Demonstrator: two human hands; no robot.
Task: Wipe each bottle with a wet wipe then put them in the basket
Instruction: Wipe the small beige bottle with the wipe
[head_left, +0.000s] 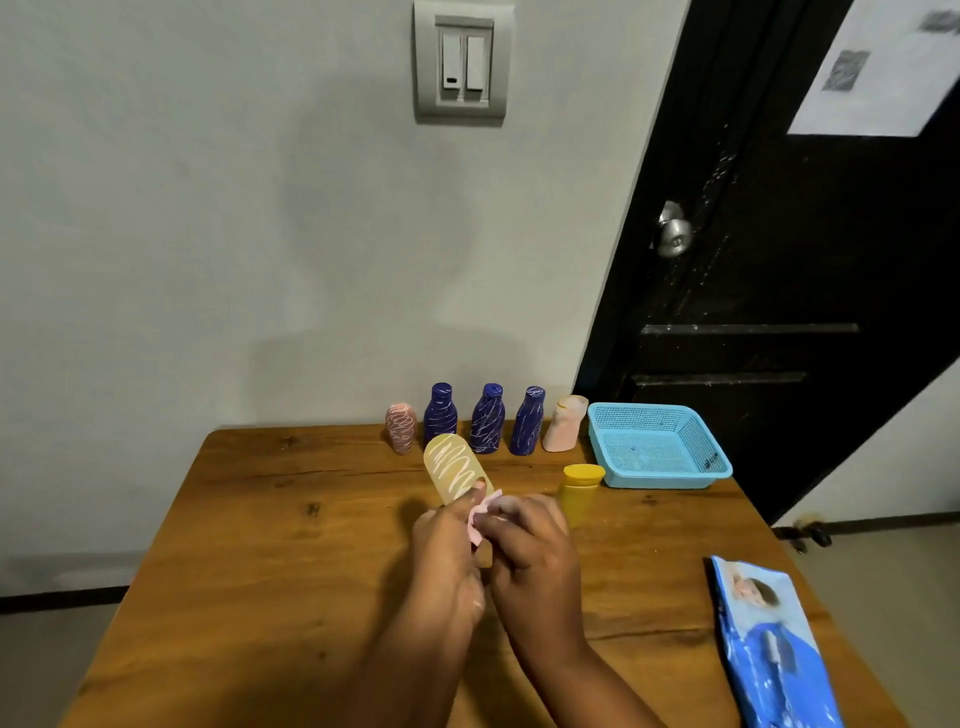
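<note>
My left hand (448, 551) grips a pale yellow bottle (451, 466) with white scribbles, tilted up and away over the middle of the table. My right hand (530, 545) pinches a small pinkish wet wipe (480, 512) against the bottle's lower part. Along the table's far edge stand a pink bottle (400, 427), three dark blue scribbled bottles (440, 415) (488, 425) (527, 421) and a pale peach bottle (563, 423). A yellow capped bottle (579, 491) stands just right of my hands. The light blue mesh basket (670, 480) sits at the far right with no bottles in it.
A blue pack of wet wipes (769, 644) lies near the table's right edge. The wooden table (260, 545) stands against a grey wall with a light switch (462, 62). A black door (779, 260) with a knob is behind the basket.
</note>
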